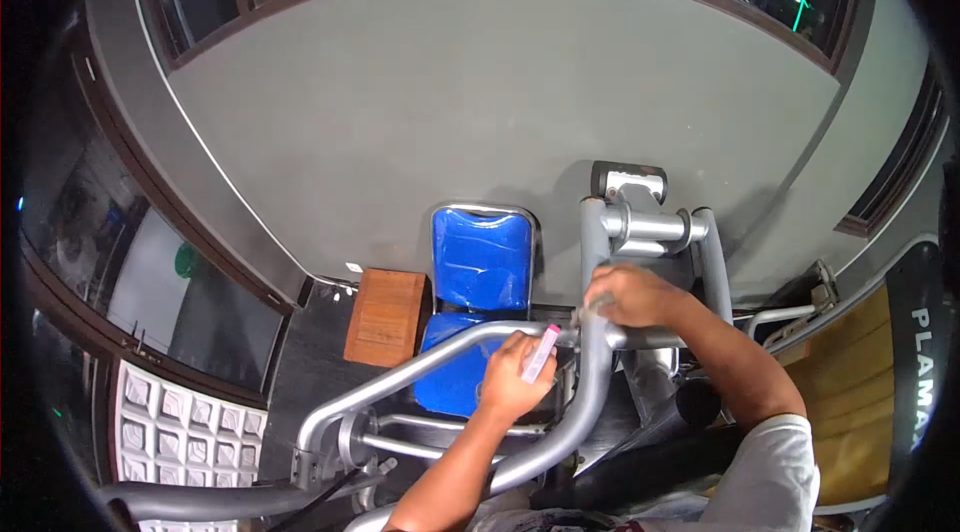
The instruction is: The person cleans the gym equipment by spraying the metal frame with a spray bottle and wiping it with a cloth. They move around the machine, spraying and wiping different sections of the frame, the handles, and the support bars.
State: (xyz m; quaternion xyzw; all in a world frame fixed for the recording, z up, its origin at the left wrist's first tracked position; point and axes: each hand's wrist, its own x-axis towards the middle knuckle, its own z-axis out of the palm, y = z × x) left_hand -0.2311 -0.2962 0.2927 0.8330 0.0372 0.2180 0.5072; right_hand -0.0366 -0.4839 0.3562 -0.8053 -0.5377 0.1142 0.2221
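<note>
My left hand (515, 377) is closed around a pale tube with a pink cap (541, 353), held upright at a tilt beside a bent silver tube of the metal frame (430, 364). To its right, my right hand (628, 295) has its fingers curled round a small greyish thing (597, 304) at the upright silver post (592, 242). That thing is blurred and partly hidden by the fingers, so I cannot make out what it is.
Behind the frame stands a blue padded chair (482, 257), with a brown wooden box (387, 317) on its left. A grey wall (500, 82) rises behind. At right is a board lettered PLAMAX (915, 372); white patterned blocks (185, 432) are at lower left.
</note>
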